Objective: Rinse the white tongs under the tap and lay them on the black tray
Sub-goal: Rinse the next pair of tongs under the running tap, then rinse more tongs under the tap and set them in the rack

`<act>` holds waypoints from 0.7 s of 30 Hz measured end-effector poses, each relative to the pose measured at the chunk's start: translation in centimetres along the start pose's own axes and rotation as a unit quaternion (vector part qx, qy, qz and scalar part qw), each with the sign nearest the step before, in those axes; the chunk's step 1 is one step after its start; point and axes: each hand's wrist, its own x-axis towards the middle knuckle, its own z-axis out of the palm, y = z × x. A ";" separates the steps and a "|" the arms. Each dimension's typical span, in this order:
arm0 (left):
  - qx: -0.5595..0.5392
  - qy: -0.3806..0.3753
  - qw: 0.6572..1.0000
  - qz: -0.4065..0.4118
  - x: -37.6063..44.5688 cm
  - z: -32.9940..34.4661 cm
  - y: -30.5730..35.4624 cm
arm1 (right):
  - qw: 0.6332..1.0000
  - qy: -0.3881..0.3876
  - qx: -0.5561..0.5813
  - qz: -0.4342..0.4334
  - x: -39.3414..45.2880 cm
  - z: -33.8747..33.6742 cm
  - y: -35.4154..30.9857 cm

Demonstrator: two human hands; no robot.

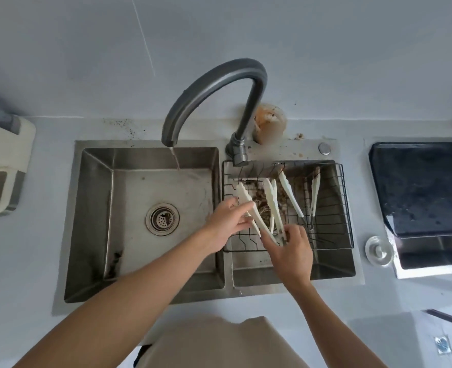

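Picking white tongs out of the wire rack, right of centre frame.

My right hand pinches the hinge end of one pair of white tongs; my left hand steadies another, fingers loosely curled. The tap runs over the left basin for rinsing; the black tray waits far right. No readable writing.

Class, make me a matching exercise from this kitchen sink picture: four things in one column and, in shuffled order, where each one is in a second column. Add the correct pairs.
Things
1. tap spout
2. wire rack
3. black tray
4. drain strainer

Places
A. on the counter right of the sink
B. in the floor of the left basin
C. above the left basin, with water running
D. across the right basin, holding white tongs

Pairs: 1-C, 2-D, 3-A, 4-B
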 end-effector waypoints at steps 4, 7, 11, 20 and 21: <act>0.040 0.016 0.998 -0.036 2.7 3.0 -1.2 | 0.998 -0.021 -0.023 0.059 1.8 0.7 -0.1; 0.121 0.065 0.990 -0.031 4.4 3.9 -1.6 | 0.995 -0.070 -0.046 0.061 3.3 1.8 -0.4; 0.284 0.171 0.943 0.004 6.1 4.2 -1.9 | 0.979 -0.186 -0.064 0.044 4.9 2.8 0.1; 0.307 0.150 0.939 -0.022 6.3 4.5 -3.6 | 0.972 -0.115 -0.149 0.141 11.1 0.9 5.4; 0.301 0.147 0.942 -0.024 6.1 4.5 -3.7 | 0.968 -0.124 -0.157 0.154 11.9 0.9 6.0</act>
